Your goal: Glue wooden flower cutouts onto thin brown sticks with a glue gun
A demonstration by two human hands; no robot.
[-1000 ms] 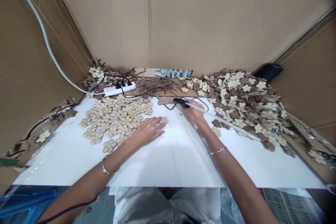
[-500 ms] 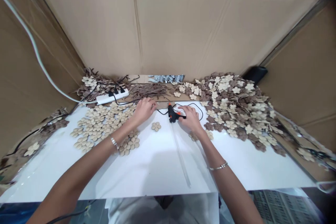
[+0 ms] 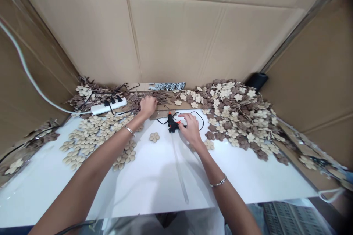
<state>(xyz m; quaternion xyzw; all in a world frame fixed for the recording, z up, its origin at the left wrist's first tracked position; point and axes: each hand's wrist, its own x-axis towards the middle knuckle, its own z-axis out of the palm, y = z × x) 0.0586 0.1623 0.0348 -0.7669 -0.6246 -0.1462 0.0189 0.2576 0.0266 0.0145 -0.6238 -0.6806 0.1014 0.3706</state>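
Observation:
My left hand (image 3: pixel 149 106) is at the pile of thin brown paper-like stems (image 3: pixel 135 99) at the back, its fingers curled down; what is in them is hidden. At the centre lies a black and orange glue gun (image 3: pixel 173 125), a long clear glue stick (image 3: pixel 180 172) trailing from its rear toward me. Around the gun's handle curves my right hand (image 3: pixel 191 127), thumb and forefinger apart and not closed on it. One beige padded flower (image 3: pixel 154 137) lies alone left of the gun. Beige flowers (image 3: pixel 96 132) spread beside my left forearm.
A white power strip (image 3: pixel 109 106) with black plugs sits back left. Beige and brown flowers (image 3: pixel 239 114) are heaped on the right. Striped pieces (image 3: pixel 168 86) lie at the back wall. Cardboard walls (image 3: pixel 176 36) enclose the white tabletop (image 3: pixel 149 187). Black scissors (image 3: pixel 320 161) lie far right.
My left hand has moved back to the brown stems, and its fingers have curled. My right hand keeps its place by the glue gun. The whole view has shifted slightly.

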